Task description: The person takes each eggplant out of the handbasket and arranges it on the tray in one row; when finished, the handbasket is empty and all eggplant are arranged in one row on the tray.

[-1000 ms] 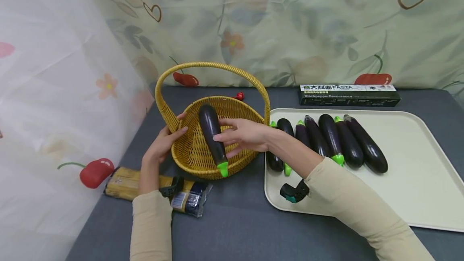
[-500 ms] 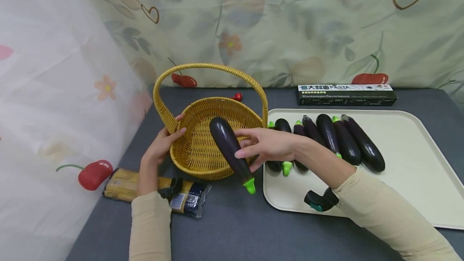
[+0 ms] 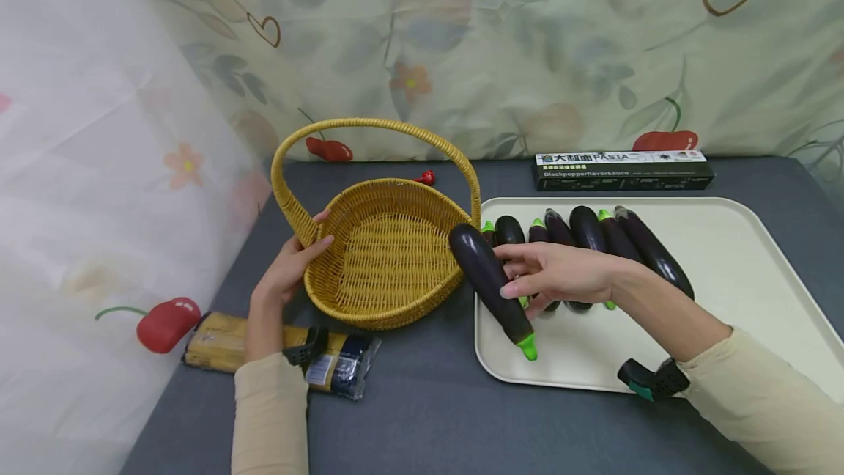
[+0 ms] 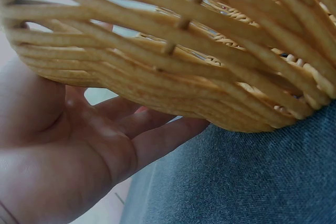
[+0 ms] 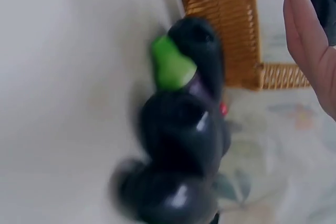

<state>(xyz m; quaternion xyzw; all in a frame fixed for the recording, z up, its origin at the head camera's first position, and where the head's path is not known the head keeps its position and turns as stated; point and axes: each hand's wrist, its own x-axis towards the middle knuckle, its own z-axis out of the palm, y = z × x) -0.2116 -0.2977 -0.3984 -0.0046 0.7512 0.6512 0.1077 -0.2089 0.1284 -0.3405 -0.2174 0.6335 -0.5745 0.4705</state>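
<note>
My right hand (image 3: 570, 273) pinches a dark purple eggplant (image 3: 486, 277) with a bright green stem, held over the left edge of the cream tray (image 3: 745, 299). The eggplant tilts, its green end pointing down and to the right. Behind that hand several more eggplants (image 3: 649, 244) lie in a row on the tray, partly hidden by the hand. The left hand (image 3: 286, 270) grips the left side of a yellow wicker basket (image 3: 376, 306), thumb on the rim near the handle. In the left wrist view the fingers (image 4: 168, 132) reach under the woven wall.
A pasta bag (image 3: 217, 343) lies beneath the left forearm. Behind the tray stands a dark pasta box (image 3: 623, 172). A small red object (image 3: 427, 177) sits behind the basket, and printed cloth (image 3: 501, 42) hangs along the back.
My right hand has carried the eggplant from over the basket rightward to the tray's left edge. The left hand keeps its hold on the basket.
</note>
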